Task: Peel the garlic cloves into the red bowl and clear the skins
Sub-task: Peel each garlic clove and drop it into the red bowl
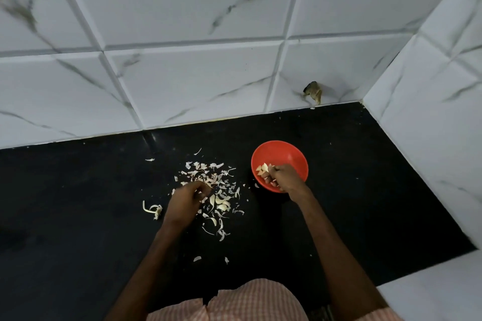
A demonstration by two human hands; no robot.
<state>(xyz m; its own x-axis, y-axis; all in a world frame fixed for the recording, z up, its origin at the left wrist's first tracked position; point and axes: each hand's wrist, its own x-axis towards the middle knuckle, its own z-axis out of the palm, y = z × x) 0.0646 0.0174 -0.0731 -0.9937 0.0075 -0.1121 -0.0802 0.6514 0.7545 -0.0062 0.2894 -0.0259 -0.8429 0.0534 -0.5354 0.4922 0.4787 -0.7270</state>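
Nearby, the right hand (283, 178) crosses the red bowl's (280, 151) near rim.

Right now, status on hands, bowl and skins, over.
Left hand fingers curled at the skin pile, grip unclear. Right hand curled over red bowl, peeled cloves beside it. Skins uncleared, spread across the counter.

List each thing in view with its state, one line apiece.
red bowl: upright on the counter.
peeled cloves: a few, loose inside the bowl.
garlic skins: heaped and scattered on the counter, not cleared.
left hand: fingers curled at the heap; grip hidden.
right hand: fingers curled over the bowl; contents unclear.
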